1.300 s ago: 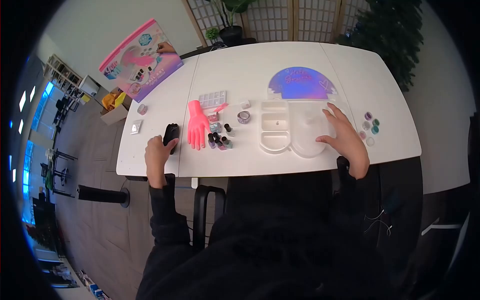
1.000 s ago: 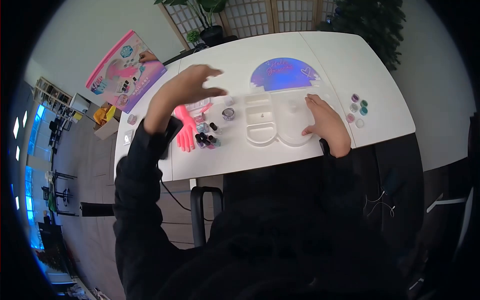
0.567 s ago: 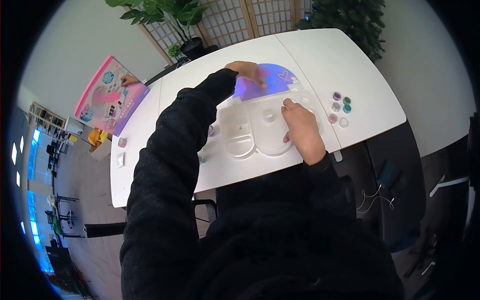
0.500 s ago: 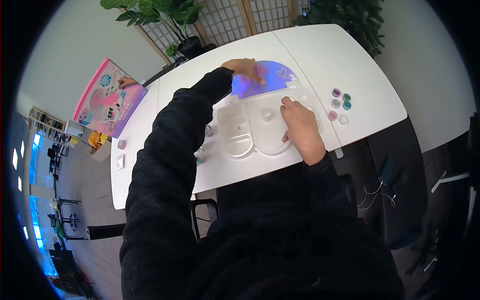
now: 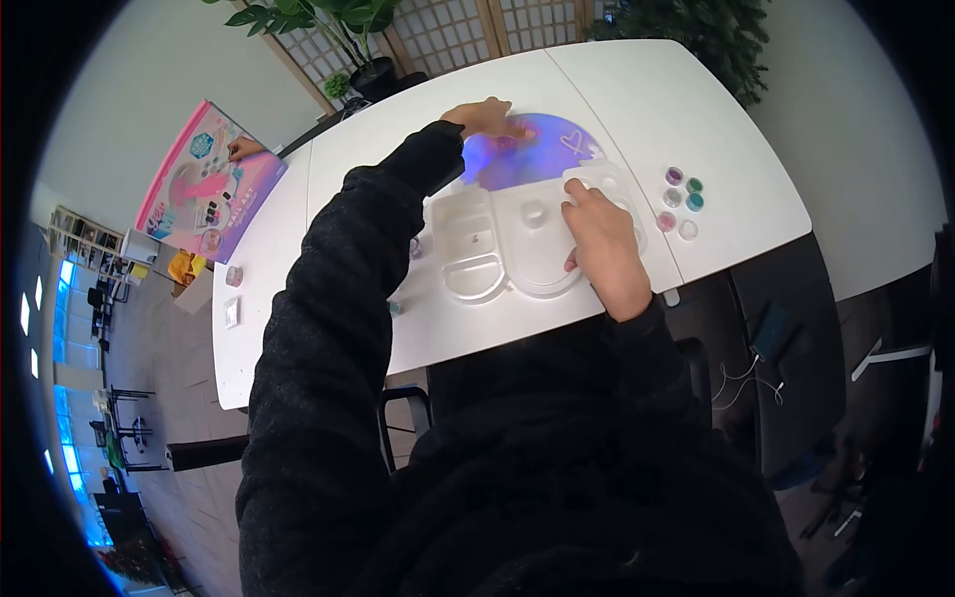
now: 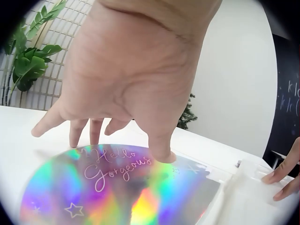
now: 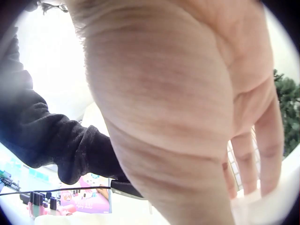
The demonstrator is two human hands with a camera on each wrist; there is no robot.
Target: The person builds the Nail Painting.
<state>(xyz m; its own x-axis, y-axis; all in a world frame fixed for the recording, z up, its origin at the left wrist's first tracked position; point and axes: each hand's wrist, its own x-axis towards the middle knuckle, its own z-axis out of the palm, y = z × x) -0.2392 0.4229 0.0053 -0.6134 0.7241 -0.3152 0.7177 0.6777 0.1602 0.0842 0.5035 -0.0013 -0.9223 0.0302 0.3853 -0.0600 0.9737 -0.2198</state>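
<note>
My left hand [image 5: 485, 117] reaches over a half-round shiny panel [image 5: 517, 159] lettered "Hello Gorgeous". In the left wrist view the fingers of that hand [image 6: 126, 79] spread downward, with fingertips around the panel's far rim and the thumb at its edge near the tray. The panel [image 6: 108, 187] lies along the back side of a white plastic tray [image 5: 542, 254]. My right hand [image 5: 605, 244] rests on the tray's right part, beside a small round raised knob [image 5: 534, 213]. Up close in the right wrist view, the palm of this hand [image 7: 164, 93] hides most of the tray.
Several small glitter pots [image 5: 673, 199] stand on the right of the table. A pink and purple box [image 5: 214, 189] stands at the back left, with a small jar [image 5: 234, 276] and a packet [image 5: 232, 312] near it. Nail polish bottles [image 7: 42, 204] show behind the left arm.
My left hand has lifted from the table's left side and crossed over to the shiny panel, its sleeve now covering the pink model hand. The right hand has stayed on the tray.
</note>
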